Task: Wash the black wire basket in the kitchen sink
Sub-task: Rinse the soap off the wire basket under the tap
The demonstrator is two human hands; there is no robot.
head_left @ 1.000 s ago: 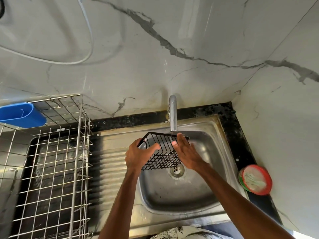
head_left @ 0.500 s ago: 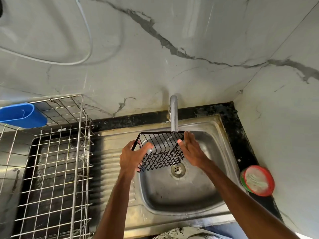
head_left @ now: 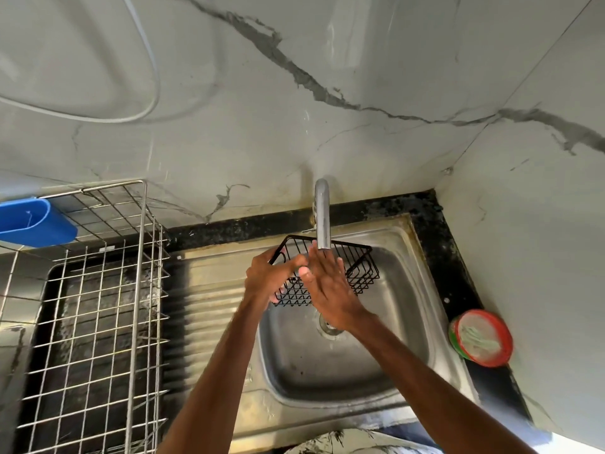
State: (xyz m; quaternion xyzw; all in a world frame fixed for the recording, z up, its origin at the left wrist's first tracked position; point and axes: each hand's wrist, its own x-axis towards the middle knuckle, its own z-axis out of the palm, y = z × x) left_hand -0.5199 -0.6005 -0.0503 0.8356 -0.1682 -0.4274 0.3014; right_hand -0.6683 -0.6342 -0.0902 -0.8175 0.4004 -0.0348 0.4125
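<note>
Slippage is probably being risked: the black wire basket point(head_left: 360, 271) is being held tilted above the sink point(head_left: 402, 322), beneath the tap point(head_left: 322, 217), gripped at one edge by the left hand point(head_left: 265, 279) alone while being rubbed by the straight-fingered right hand point(head_left: 330, 290)

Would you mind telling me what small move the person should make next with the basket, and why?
Probably slide the right hand rightward along the wires: the left hand grips the black wire basket by its left end under the tap, and the flat right fingers cover only its middle.
</note>
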